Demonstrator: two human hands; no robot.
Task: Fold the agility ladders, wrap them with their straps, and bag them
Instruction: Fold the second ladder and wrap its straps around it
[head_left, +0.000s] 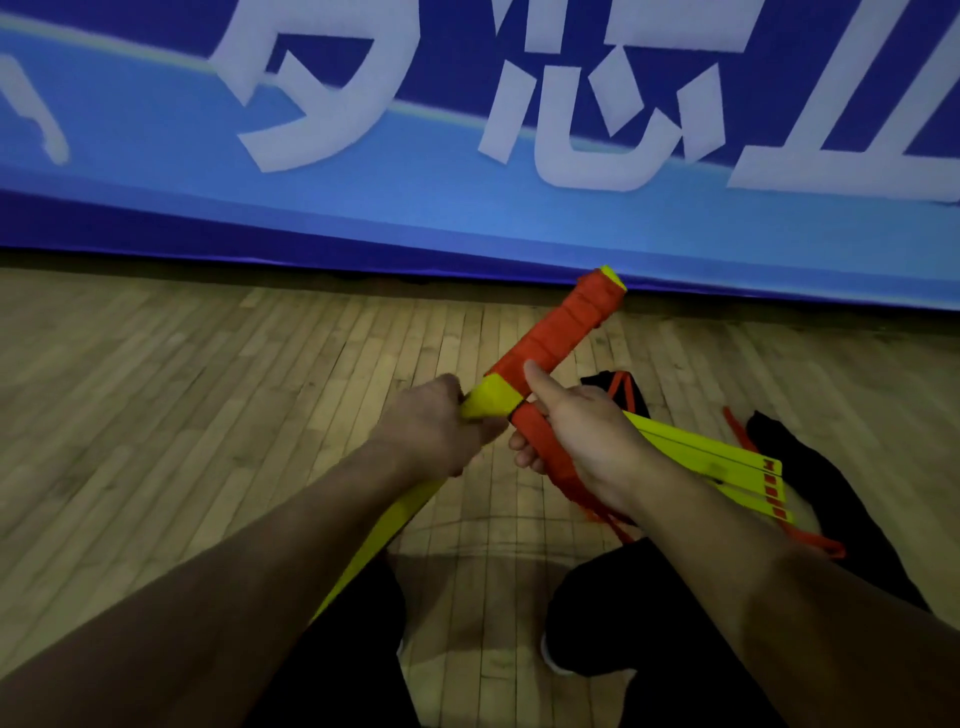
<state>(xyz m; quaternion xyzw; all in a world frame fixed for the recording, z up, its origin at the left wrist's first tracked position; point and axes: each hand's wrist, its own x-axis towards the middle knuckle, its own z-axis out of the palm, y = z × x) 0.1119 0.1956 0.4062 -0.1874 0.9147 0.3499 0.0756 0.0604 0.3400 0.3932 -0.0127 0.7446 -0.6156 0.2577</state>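
The left grip (431, 421) is clamping the yellow ladder bundle (491, 397), held above the floor (208, 374); the right grip (582, 421) is pinching the orange strap (540, 441) wound around it. More rungs (727, 467) are lying beside a black bag (831, 493).

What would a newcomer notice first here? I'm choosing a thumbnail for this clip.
The folded yellow ladder bundle, half wound in orange strap, slants up at centre, gripped by the left hand and right hand. Behind it, a blue banner with big white characters fills the top, above the wooden floor.
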